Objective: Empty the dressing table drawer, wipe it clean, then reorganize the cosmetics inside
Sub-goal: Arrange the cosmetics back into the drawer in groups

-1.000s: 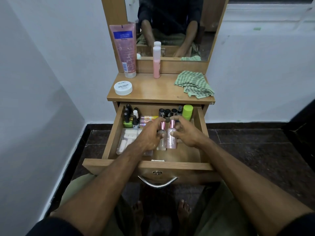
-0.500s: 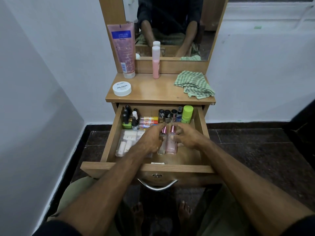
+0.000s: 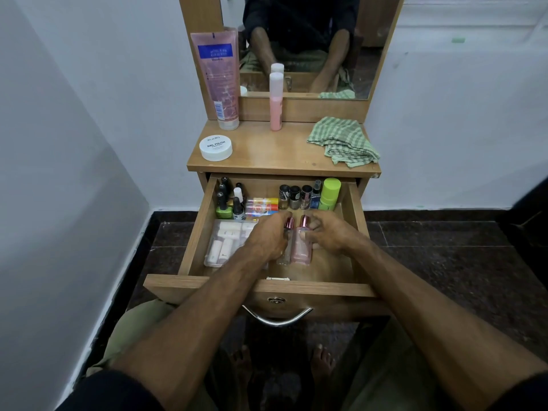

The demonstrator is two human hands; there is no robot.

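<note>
Mostly restocked; L hand [image 3: 267,238] & R hand [image 3: 326,235] each gripping a pink-cap bottle [image 3: 302,244] in drawer [image 3: 353,221]; tube [image 3: 218,75], jar [image 3: 216,147] left on top

Both hands are held inside the open drawer [image 3: 354,215]: the left hand [image 3: 268,237] is laid against the clear bottle [image 3: 286,247], the right hand [image 3: 327,234] against the pink bottle [image 3: 302,247], the two lying side by side. Nail polishes [image 3: 295,197] are lined up along the back wall. A green cloth [image 3: 344,140] is left on the worktop [image 3: 275,155].

A home bedroom corner: mirrored dressing table [image 3: 284,161] (cosmetics [image 3: 296,197] in drawer).
</note>
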